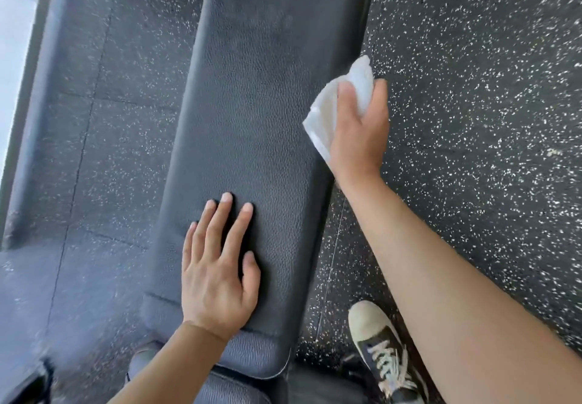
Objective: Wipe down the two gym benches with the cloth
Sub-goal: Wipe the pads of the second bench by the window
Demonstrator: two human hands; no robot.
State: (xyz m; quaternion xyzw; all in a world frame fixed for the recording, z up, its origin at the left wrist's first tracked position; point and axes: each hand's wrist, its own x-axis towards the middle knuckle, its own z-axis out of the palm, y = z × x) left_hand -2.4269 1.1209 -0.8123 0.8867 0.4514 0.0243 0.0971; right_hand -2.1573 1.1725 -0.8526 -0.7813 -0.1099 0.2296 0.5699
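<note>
Black rubber gym floor flecked with white lies in square tiles with visible seams; bright daylight washes over its pale left edge.

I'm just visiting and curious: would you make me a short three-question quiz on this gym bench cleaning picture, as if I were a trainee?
1. True or false: the left hand lies flat on the black bench pad.
2. Which hand holds the white cloth? A) left B) right C) neither
3. Fill in: the cloth is at the bench pad's ____ edge, as the person sees it.

Key:
1. True; its fingers are straight on the pad.
2. B; the right hand grips the cloth.
3. Right, beside the speckled rubber floor; a laced sneaker stands on that side too.
</note>
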